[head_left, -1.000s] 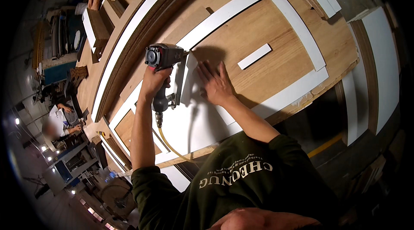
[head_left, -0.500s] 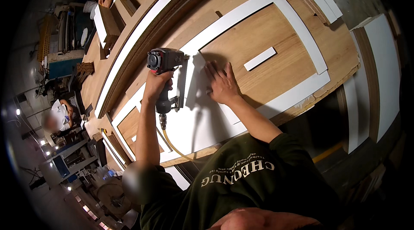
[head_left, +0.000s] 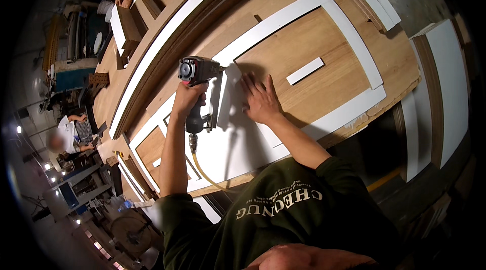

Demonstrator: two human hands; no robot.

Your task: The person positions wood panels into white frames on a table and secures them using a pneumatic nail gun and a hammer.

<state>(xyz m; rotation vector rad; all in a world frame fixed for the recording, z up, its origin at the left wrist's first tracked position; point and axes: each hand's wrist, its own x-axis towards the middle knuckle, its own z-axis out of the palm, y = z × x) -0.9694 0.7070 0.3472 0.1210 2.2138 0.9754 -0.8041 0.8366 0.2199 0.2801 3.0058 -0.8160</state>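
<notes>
The pneumatic nailer has edged rightward, left grip wrapped round it — best kept square to the white panel beneath, spread, empty right grip clear.

A light-brown wooden worktable is carrying a flat white rectangular frame, a short white strip and long white-faced boards.
</notes>
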